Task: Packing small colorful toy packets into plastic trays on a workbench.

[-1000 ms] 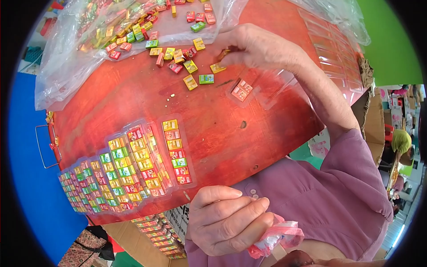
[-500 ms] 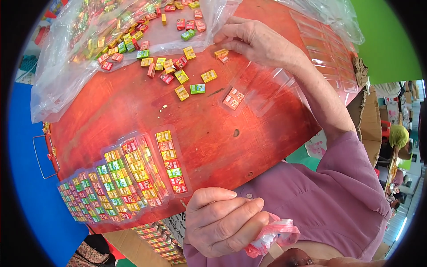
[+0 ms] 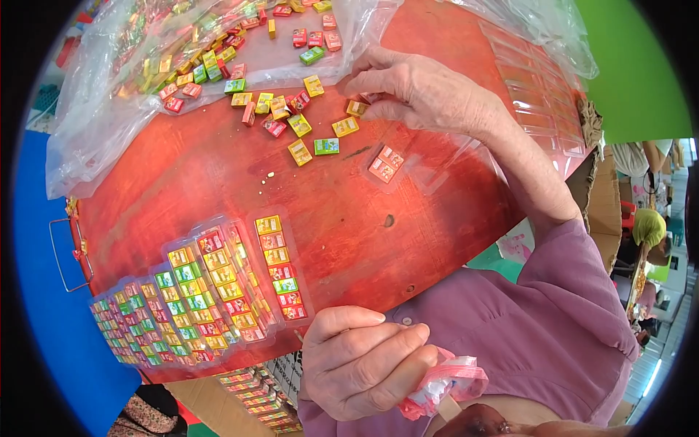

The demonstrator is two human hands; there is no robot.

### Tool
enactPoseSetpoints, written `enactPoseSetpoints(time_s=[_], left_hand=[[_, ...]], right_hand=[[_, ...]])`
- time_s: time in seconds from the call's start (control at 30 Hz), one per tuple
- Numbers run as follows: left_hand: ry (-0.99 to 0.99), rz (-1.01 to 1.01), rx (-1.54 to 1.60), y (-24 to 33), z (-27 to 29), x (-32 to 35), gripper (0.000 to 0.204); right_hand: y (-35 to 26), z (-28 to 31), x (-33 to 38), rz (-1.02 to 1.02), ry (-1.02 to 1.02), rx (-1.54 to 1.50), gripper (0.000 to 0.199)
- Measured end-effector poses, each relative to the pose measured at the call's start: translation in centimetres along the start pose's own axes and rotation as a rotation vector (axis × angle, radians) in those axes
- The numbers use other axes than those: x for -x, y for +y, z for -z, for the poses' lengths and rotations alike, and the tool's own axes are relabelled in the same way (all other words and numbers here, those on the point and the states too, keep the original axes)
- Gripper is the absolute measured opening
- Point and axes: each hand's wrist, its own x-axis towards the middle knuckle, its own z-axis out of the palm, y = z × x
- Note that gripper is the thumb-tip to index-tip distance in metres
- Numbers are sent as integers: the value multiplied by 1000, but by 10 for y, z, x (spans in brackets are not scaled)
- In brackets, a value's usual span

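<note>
My left hand (image 3: 364, 358) is closed at the lower middle, in front of my chest. Out of its fingers sticks a crumpled pink-and-white wrapper (image 3: 460, 376), with a pale flat stick (image 3: 447, 408) beside it. At the upper right of the red table (image 3: 342, 247), my right hand (image 3: 364, 93) bends its thumb and fingers around a small yellow box (image 3: 357, 108). A pinkish box shows partly behind it, between thumb and fingers. Just to the left lie another yellow box (image 3: 346, 126) and a green box (image 3: 327, 146). A clear tray (image 3: 415, 175) contains several pink boxes (image 3: 386, 163).
An open clear plastic bag (image 3: 87, 138) spills many small coloured boxes at the upper left. Filled trays (image 3: 218, 280) overlap along the left front edge. Empty clear trays (image 3: 539, 87) are stacked far right. Below the table edge, a cardboard box (image 3: 207, 404) stands beside more filled trays.
My right hand has come slightly nearer and closed over the small boxes; the yellow one has shifted toward me. My left hand keeps its place with the wrapper.
</note>
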Motion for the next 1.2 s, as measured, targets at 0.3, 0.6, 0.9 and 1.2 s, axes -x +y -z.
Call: enactPoseSetpoints(time_s=[0.3,0.6,0.9,1.2], left_hand=[[10,24,12,-2,0,4,19],[-13,6,11,-4,3,4,20],[-37,57,7,-10,0,12,26],[-63,137,-42,-8,-5,21,27]], right_hand=[[5,-1,-3,41,-87,-11,34],[10,-4,-4,14,-66,-58,33],[12,2,0,4,-81,-56,29],[-3,29,28,13,17,-18,27]])
